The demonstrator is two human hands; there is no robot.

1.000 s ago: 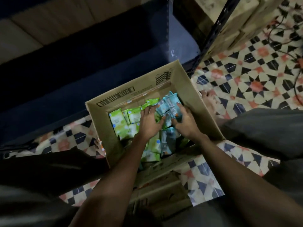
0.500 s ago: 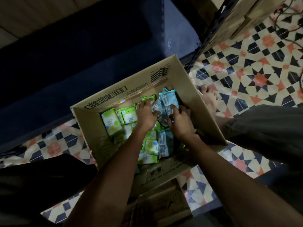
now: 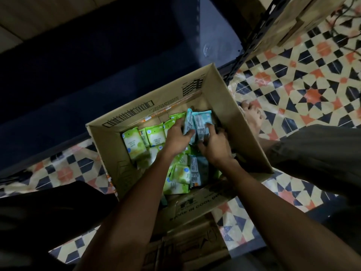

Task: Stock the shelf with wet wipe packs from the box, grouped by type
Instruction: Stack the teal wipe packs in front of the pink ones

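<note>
Packs of the blue type (image 3: 199,124) now stand gathered upright at the box's (image 3: 224,90) far right corner, my left hand (image 3: 178,136) and right hand (image 3: 214,144) clamping them from both sides, ready for lifting to the shelf.

Setting: dim stockroom or back of a small shop. Evidence: dark metal shelving (image 3: 136,61) across upper left of frame, perforated upright (image 3: 252,44) at upper centre-right; stacked cardboard cartons (image 3: 293,18) at upper right; open shipping carton (image 3: 136,116) with barcode, centre, holding many retail wipe packs (image 3: 134,143). Patterned tile floor (image 3: 302,83), right.
</note>
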